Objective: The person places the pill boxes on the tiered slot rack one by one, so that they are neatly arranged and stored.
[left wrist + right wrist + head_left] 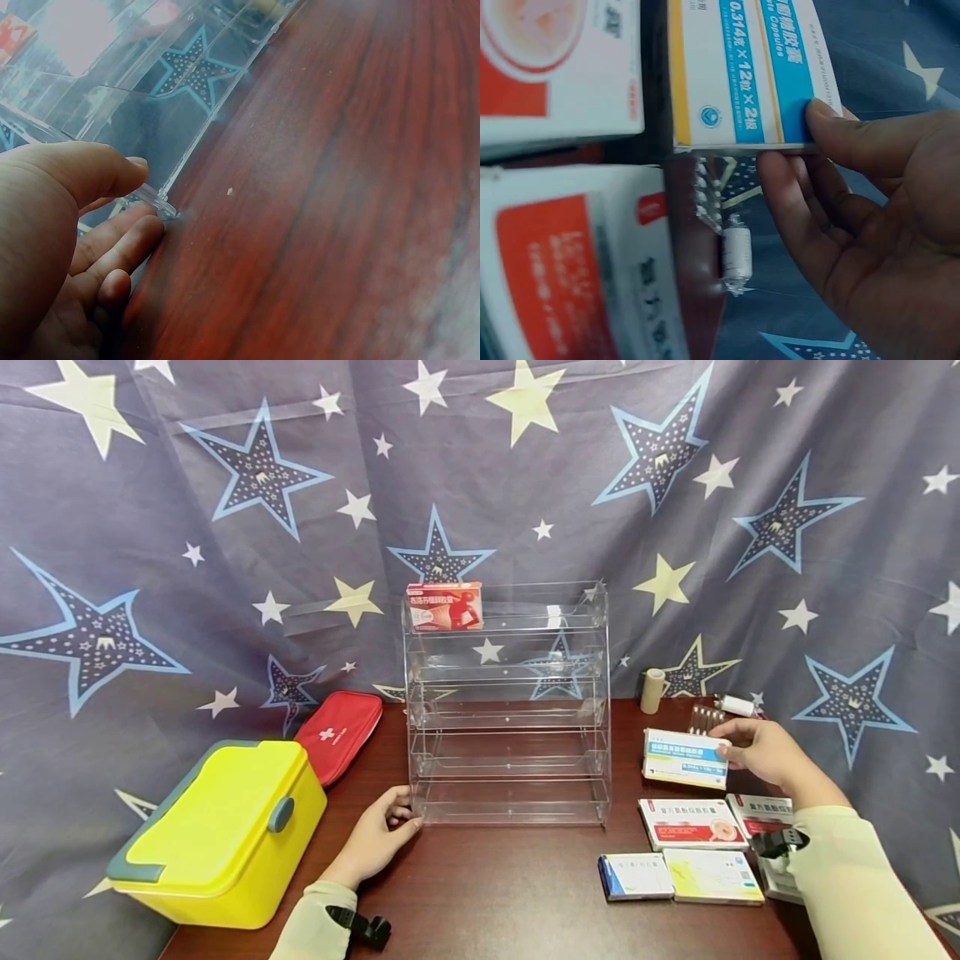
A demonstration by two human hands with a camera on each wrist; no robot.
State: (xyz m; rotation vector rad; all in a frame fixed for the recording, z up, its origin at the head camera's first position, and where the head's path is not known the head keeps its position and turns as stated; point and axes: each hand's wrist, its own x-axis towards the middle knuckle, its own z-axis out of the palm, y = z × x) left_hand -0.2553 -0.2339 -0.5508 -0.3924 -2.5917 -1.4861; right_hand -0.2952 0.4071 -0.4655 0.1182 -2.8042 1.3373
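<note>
A slate-purple fabric curtain (465,468) printed with white, yellow and blue-edged stars hangs in folds behind a reddish-brown wood-grain counter (487,893). At left, a bright yellow plastic box (225,827) with grey-green trim and latch sits closed, partly hiding a red zippered pouch (345,739) marked with a white cross. At the far right, near the curtain, a beige cylindrical roll (652,691) stands upright; beside a clear pack of slim brownish tubes (705,720) lies a white roll in clear wrap (735,705).
</note>
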